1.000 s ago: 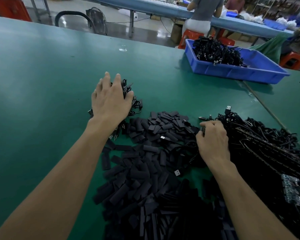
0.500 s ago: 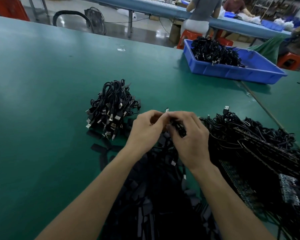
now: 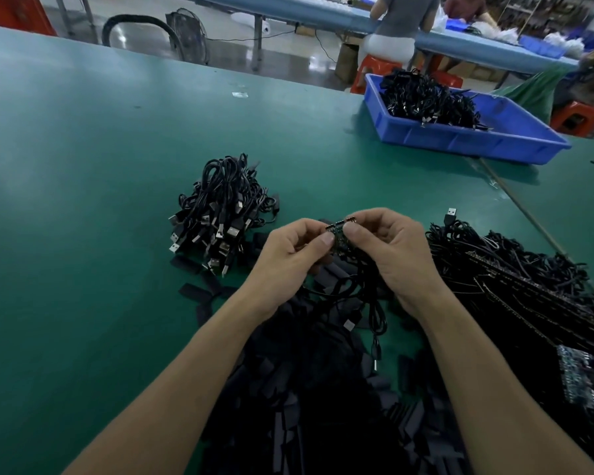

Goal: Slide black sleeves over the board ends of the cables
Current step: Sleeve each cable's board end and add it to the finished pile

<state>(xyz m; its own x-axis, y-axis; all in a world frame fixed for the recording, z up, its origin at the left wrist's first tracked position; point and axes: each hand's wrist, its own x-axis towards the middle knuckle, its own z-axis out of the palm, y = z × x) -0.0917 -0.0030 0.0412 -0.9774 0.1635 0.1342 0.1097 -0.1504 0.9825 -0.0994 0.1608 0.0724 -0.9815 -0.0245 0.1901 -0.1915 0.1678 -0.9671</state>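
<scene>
Green table (image 3: 83, 200) spreads past left hand (image 3: 285, 258), right hand (image 3: 398, 255) pinching board ends (image 3: 340, 234).

Two bare forearms (image 3: 192, 371), short-nailed fingers (image 3: 352, 231)

A second ago the left hand (image 3: 288, 258) lay flat on the bundle (image 3: 220, 214) and the right hand (image 3: 395, 252) dug in the cable pile (image 3: 511, 275) — now both have left those and meet above the sleeves (image 3: 323, 389). Half a second ago their fingers hid what they held; now a small green board (image 3: 339, 237) shows — pinched between both thumbs and forefingers.
</scene>
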